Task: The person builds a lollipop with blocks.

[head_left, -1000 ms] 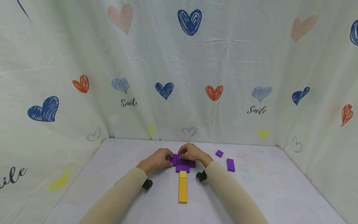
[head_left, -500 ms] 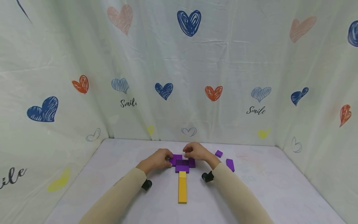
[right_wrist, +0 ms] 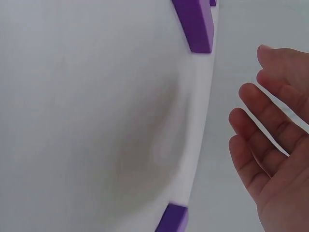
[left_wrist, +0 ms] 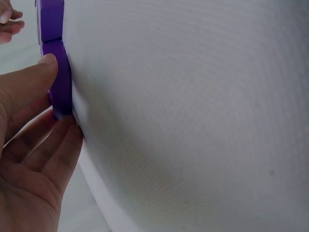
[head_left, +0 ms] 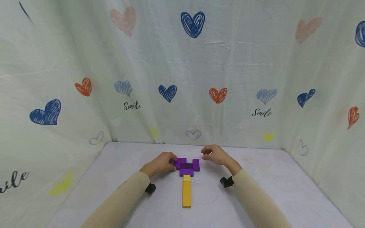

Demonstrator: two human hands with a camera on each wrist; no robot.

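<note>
Flat purple blocks lie in a cluster on the table, with a purple block (head_left: 195, 165) standing lengthwise at its right and another purple block (head_left: 186, 172) across its near side. My left hand (head_left: 161, 162) pinches the leftmost purple block (left_wrist: 61, 79) between thumb and fingers, and it rests on the table. My right hand (head_left: 217, 154) hovers to the right of the cluster, fingers loosely bent and holding nothing. Below it in the right wrist view shows part of a loose purple block (right_wrist: 173, 220). A long yellow block (head_left: 186, 194) and a small yellow block (head_left: 186, 178) run toward me.
The white table (head_left: 256, 186) meets a white curtain (head_left: 239, 126) printed with hearts at its back and sides. Black wrist cameras stick out under both sleeves. My right hand and forearm hide the loose purple blocks in the head view.
My right hand has let go of the cluster and moved right, over where the two loose purple blocks lay in view. The left hand has stayed at the leftmost block.
</note>
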